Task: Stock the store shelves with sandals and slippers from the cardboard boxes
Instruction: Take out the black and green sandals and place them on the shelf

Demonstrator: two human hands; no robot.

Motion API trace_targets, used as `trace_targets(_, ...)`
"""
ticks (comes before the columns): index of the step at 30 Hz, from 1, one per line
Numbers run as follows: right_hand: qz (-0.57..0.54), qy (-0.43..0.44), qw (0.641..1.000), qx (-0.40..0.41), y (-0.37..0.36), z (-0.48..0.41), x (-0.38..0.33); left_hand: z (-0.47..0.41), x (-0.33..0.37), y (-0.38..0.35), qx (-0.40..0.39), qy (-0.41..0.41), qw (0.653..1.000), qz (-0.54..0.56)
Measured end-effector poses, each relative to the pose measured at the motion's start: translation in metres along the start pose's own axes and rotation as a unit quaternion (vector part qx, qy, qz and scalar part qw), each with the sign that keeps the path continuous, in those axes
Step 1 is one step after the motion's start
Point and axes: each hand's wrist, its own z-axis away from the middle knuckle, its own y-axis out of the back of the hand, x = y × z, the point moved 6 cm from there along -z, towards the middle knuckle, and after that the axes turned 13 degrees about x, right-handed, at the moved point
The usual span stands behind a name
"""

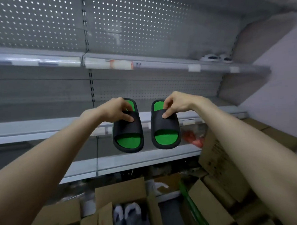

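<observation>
Between the hands, left hand (117, 110) and right hand (175, 105) each pinch one black-and-green slipper (128, 129) before the bare shelf (42, 130); boxes (124, 196) below remain stocked, so most work remains.

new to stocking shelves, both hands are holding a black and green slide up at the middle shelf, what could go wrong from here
1. Each slide is only pinched by its strap, left hand on the left slide, right hand on the right slide. Either could slip and fall into the open cardboard boxes below.
2. The toes hang down past the shelf edge, so they might catch it going in.
</observation>
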Motion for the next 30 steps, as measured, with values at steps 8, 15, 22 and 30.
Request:
trace_targets(8, 0.021, -0.007, 0.998, 0.062, 0.127, -0.016, 0.092, -0.124, 0.113, 0.019, 0.047, -0.045, 0.998, -0.002)
trace_targets(15, 0.032, -0.006, 0.989, 0.144, 0.203, -0.082, 0.157, -0.243, 0.154, 0.021, 0.099, -0.091, 0.991, -0.009)
trace_targets(22, 0.008, -0.015, 0.984, 0.178, 0.26, -0.163, 0.206, -0.356, 0.16, 0.025, 0.12, -0.103, 0.987, -0.007)
trace_targets(30, -0.006, 0.015, 0.982, 0.19, 0.295, -0.266, 0.256, -0.471, 0.152, 0.0, 0.148, -0.077, 0.985, -0.034)
